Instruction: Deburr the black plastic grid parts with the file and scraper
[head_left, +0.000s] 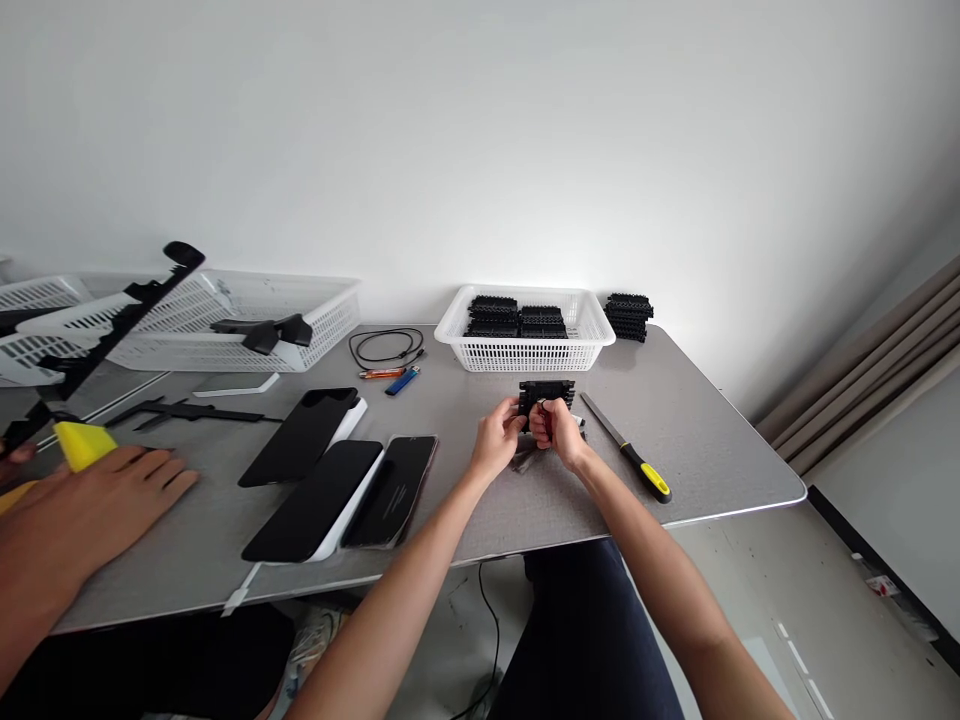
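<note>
Near the front of the table, a black ribbed plastic piece (546, 389) is held up on edge. My left hand (495, 437) grips it by the left side, thumb and fingers closed. My right hand (556, 428) is curled in front of the piece around a small red-handled tool (547, 426), mostly covered by the fingers; its tip is hidden. A greyish translucent item lies beneath my hands, too covered to name. To the right of my right hand rests a file (628, 448) with a black and yellow handle.
Behind my hands stands a white basket (525, 354) with stacked black pieces; another stack (629, 315) sits beside it. Several phones (315, 500) lie left. A cable (386, 345), blue lighter (403, 380) and orange item (381, 373) are behind. A co-worker's hand (112, 500) is far left.
</note>
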